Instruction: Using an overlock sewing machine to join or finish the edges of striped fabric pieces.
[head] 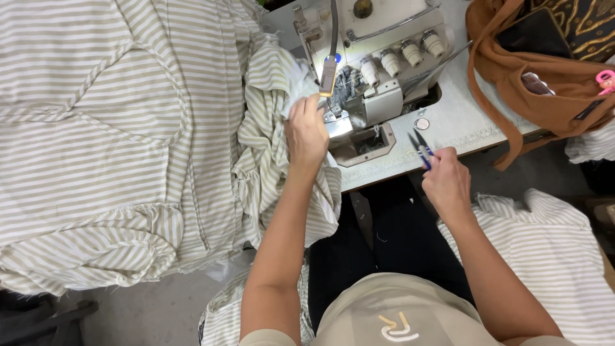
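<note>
The left hand [306,131] lies palm down on a piece of beige-and-white striped fabric [269,147], fingers together and curled over its edge, pinning the cloth right in front of the presser foot area of the overlock sewing machine [375,57]. The fingertips touch the fabric just beside the machine's needle plate [365,142], under the small lamp [328,74] that hangs on a dark flexible neck above the hand.

The right hand [446,179] hovers over the near edge of the white machine table [461,115], to the right of the needle plate. It pinches a pair of blue-handled thread snips [419,148] between thumb and fingers, the blades pointing up and away from the hand toward the machine, slightly parted.

Left of the left hand, a large heap of the same striped garments [102,141] covers the surface, with ruffled seams showing. More striped cloth [551,250] lies on the person's right, below the right hand.

Beyond the right hand, at the far right of the table, sits an open brown fabric bag [551,96]. Inside its mouth a dark flat item and a pale cloth-like piece show; what they are I cannot tell. A pink object [605,79] pokes out at its right edge.
</note>
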